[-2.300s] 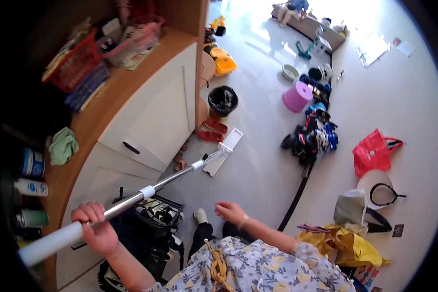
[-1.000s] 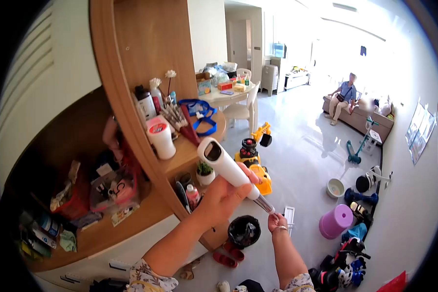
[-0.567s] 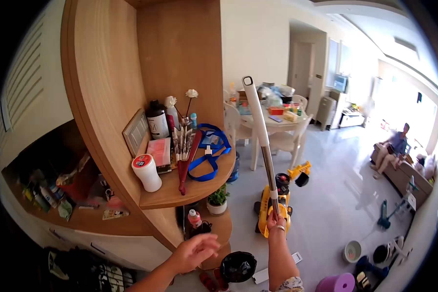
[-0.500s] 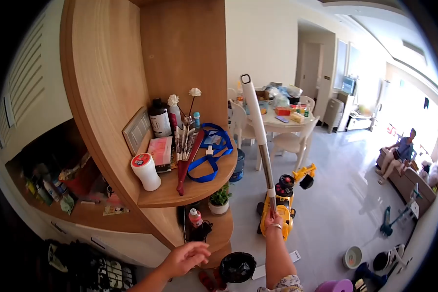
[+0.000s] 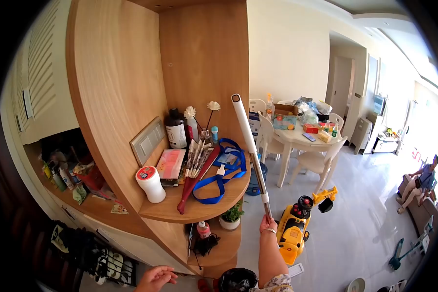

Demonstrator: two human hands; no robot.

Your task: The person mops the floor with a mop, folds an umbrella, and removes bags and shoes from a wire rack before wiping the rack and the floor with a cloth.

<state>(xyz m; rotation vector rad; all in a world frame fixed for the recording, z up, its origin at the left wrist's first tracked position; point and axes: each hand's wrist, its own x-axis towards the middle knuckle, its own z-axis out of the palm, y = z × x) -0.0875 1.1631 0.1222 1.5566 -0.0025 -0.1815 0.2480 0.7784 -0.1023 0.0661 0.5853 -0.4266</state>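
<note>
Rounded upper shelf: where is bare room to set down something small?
The shelf is bare between the red-topped canister and maroon handle, and narrowly along its edge by the blue lanyard. Bottles and flowers crowd its back.

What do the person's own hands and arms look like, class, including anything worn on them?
Both the right hand and the left hand are bare, without gloves. The right wrist wears a thin, pale bracelet. Above the bare right forearm is a pale sleeve with a grey and yellow pattern. No left sleeve is in view.
</note>
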